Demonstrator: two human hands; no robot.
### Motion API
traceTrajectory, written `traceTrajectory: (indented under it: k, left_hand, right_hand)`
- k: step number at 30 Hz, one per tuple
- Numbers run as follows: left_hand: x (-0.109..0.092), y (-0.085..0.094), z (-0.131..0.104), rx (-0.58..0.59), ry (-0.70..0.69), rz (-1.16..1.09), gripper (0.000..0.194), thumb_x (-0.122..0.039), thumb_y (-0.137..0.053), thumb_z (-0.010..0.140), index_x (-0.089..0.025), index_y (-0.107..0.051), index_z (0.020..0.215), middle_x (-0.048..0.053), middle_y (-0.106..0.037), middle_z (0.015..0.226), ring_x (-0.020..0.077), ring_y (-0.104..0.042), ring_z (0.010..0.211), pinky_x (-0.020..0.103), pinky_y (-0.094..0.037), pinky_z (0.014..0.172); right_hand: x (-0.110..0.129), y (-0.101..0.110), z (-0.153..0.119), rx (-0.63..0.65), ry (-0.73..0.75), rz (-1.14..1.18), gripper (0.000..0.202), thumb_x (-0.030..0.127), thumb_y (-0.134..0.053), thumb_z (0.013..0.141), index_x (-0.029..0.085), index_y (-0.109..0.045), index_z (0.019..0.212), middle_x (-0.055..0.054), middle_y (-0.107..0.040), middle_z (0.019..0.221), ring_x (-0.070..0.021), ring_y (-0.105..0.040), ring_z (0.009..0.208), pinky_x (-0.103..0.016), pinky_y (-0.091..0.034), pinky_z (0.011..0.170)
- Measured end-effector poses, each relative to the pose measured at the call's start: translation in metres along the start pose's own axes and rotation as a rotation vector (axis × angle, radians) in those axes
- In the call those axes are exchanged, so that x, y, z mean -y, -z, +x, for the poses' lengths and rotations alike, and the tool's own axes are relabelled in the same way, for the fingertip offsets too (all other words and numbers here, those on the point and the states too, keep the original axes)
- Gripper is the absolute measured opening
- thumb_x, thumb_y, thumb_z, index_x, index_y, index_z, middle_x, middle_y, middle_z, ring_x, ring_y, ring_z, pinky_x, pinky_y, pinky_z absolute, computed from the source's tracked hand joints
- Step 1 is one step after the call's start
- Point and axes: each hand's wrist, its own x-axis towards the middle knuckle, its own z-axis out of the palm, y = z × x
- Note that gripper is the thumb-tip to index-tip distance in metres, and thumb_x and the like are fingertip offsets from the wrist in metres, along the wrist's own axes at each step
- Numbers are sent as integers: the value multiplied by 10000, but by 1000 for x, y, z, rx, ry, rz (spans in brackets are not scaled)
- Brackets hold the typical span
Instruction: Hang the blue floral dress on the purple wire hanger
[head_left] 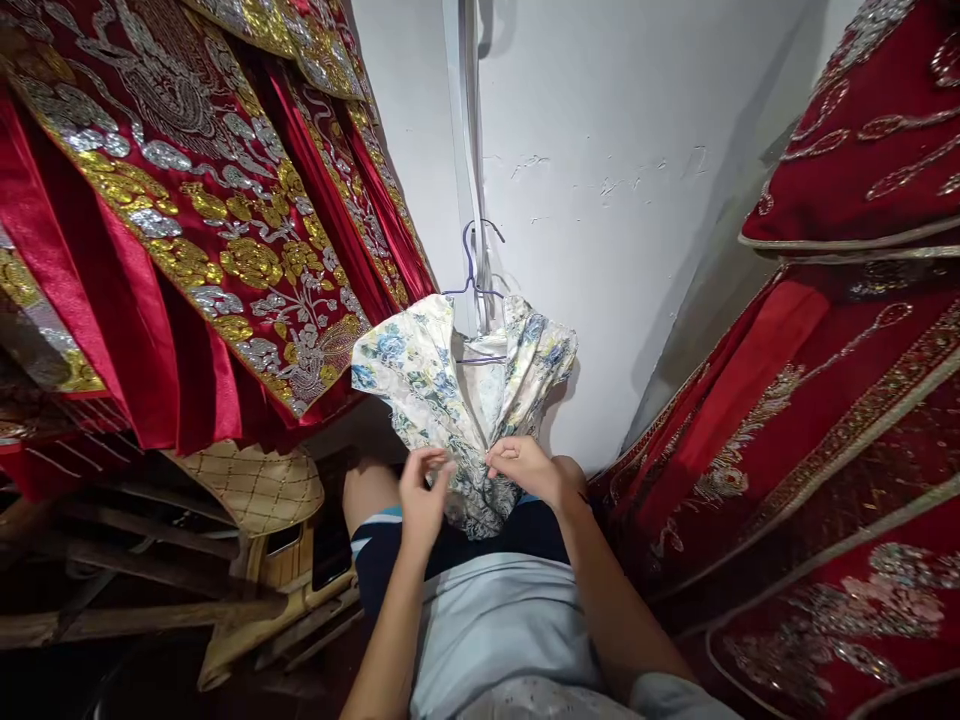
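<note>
A floral blouse (424,375), white with blue and yellow flowers, hangs on a thin purple hanger (470,262) in front of me. Its neckline falls in a deep V, and the lower part is bunched over my lap. My right hand (525,466) pinches the front edge at the bottom of the V. Just left of it, my left hand (426,488) is at the blouse's lower front, fingers loosely bent and the thumb apart from them. Nothing shows in its grasp.
Red garments with gold and silver sequins (255,260) hang at the left, and a beaded red garment (780,430) fills the right. A white wall (600,130) stands behind the hanger. At lower left are a wooden chair (247,610) and a quilted beige piece (251,485).
</note>
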Motion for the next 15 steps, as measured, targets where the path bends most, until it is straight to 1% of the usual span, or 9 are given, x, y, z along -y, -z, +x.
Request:
traceTrajectory:
  k: [1,2,3,5,7,8,10,12,15]
  left_hand:
    - [-5,-10,-1,166,1,17,267,-296,-714,784,-183,-617,1006,55,-667,968,192,-642,934,321,-494,881]
    - [-9,-20,-2,281,2,34,244,-289,-698,798,-183,-616,1003,52,-673,950,193,-646,923,319,-493,872]
    - [-12,-28,-2,340,-3,52,202,-286,-668,822,-182,-614,987,47,-674,923,191,-647,905,312,-490,856]
    - [-13,-42,1,346,-22,80,118,-294,-594,872,-181,-599,907,34,-659,843,181,-639,840,290,-479,797]
    - [-9,-49,4,340,-24,114,156,-321,-550,897,-184,-559,822,20,-631,766,171,-621,763,267,-455,725]
    - [-5,-51,5,339,-19,140,179,-335,-544,899,-187,-536,797,13,-616,737,166,-608,729,259,-438,693]
    - [5,-52,7,332,-8,191,199,-347,-536,895,-194,-497,775,-5,-572,683,156,-570,664,248,-400,643]
    - [16,-52,7,316,-14,226,195,-341,-521,895,-198,-474,770,-21,-525,649,147,-532,627,245,-375,626]
    - [29,-52,6,313,-34,245,189,-334,-510,897,-199,-461,774,-27,-502,655,141,-507,626,244,-360,627]
  right_hand:
    - [0,-3,-1,-9,15,24,152,298,-673,751,155,-676,702,-39,-692,638,-125,-562,563,-237,-406,547]
    - [-1,-6,-1,-17,32,51,131,282,-677,739,155,-678,709,-41,-698,645,-137,-593,594,-244,-432,576]
    - [-2,-8,-2,-29,49,76,120,273,-678,730,155,-676,706,-42,-701,646,-143,-608,609,-248,-446,592]
    - [0,-9,-1,-68,73,111,122,274,-679,723,156,-668,698,-39,-698,633,-132,-587,566,-244,-440,566]
    - [9,-5,5,-116,91,135,133,286,-676,728,154,-668,722,-32,-693,617,-104,-509,475,-232,-392,488]
    - [17,-1,10,-149,112,150,140,293,-676,732,153,-666,734,-27,-687,608,-92,-470,442,-225,-366,457]
    - [42,8,27,-214,181,179,162,312,-677,744,151,-661,747,-24,-682,607,-76,-427,416,-210,-332,420]
    - [76,16,50,-275,258,204,195,336,-689,745,145,-654,729,-35,-689,629,-67,-426,419,-194,-310,398]
    - [128,22,80,-302,349,220,219,345,-708,728,132,-658,723,-51,-700,650,-60,-430,419,-182,-284,375]
